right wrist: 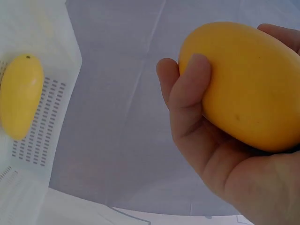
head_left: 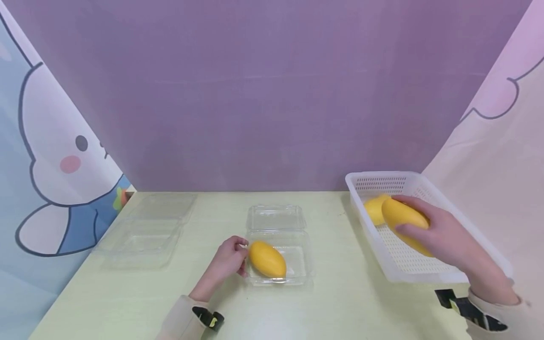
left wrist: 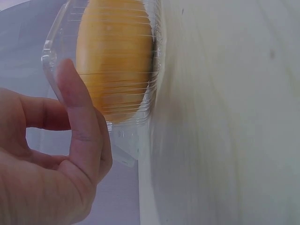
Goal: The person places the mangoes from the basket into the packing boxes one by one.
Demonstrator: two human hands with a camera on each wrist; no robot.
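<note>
Sleeves: a pale left sleeve (head_left: 180, 316) and a pale right sleeve (head_left: 505, 321) are nearest, each with a dark band (head_left: 206, 318) at the wrist.
Left hand: the left hand (head_left: 229, 259) is at the left side of the front box, with bent fingers. One cannot tell if they pinch it or only touch it.
Right hand: the right hand (head_left: 446, 236) is well apart from the left one. Its fingers and thumb wrap around a big mango (head_left: 403, 219) and hold it up; from the head, it shows over the basket.
Front box: the clear front box (head_left: 295, 259) sits on the table (head_left: 340, 302), with its lid (head_left: 276, 218) tipped back on the far side.
Boxed mango: a yellow boxed mango (head_left: 267, 259) lies in the left part of that box, tilted.
Basket: a white basket (head_left: 425, 276) with little holes is on the right.
Basket mango: a yellow basket mango (head_left: 375, 210) lies inside, near its left wall.
Other box: more clear plastic (head_left: 142, 241) lies on the left of the table.
Back: a purple wall (head_left: 272, 94) stands behind.
Sides: a cartoon cloth (head_left: 51, 160) hangs left, a pink and cream cloth (head_left: 488, 141) right.
</note>
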